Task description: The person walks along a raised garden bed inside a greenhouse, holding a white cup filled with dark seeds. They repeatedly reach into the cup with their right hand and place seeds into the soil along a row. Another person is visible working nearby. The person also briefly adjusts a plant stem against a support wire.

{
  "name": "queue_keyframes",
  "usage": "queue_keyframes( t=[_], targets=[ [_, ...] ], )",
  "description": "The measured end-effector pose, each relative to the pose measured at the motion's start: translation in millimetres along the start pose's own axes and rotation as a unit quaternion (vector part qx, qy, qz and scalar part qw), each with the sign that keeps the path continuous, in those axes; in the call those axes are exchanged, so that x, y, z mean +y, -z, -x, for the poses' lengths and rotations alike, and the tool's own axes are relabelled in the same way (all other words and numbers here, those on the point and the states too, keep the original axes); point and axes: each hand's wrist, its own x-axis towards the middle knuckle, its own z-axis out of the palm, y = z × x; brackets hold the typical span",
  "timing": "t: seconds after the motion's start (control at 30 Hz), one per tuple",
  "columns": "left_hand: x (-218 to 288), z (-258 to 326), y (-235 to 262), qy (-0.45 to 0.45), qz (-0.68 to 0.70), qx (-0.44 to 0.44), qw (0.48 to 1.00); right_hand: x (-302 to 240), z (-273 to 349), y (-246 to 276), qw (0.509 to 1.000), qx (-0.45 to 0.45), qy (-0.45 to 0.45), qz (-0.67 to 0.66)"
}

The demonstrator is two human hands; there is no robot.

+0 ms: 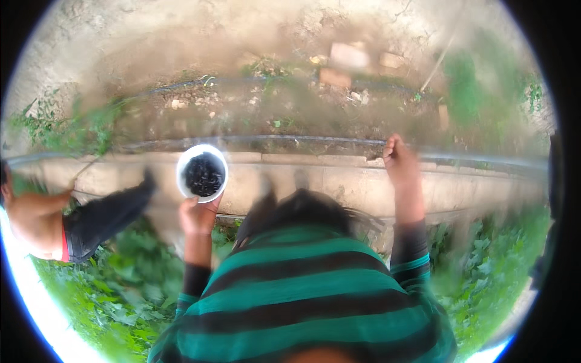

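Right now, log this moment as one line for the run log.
left hand: holds white bowl of dark bits | right hand: closed at dark pipe | concrete ledge below | another person at left

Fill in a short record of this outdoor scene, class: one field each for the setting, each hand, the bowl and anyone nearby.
setting: low concrete ledge between bare soil and green plants
left hand: holds a white bowl by its lower rim
bowl contents: small dark pieces, too blurred to identify
right hand: closed, raised over the ledge beside a thin dark pipe
nearby: another person's limb at the left edge
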Motion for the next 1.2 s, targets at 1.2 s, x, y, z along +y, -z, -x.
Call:
queue_keyframes(
  t=[1.2],
  targets=[
    [-181.6,-335.7,266.5,0.142,-0.004,0.063,0.988,322.9,-293.9,133.2,0.919,0.073,-0.206,0.328]
  ],
)
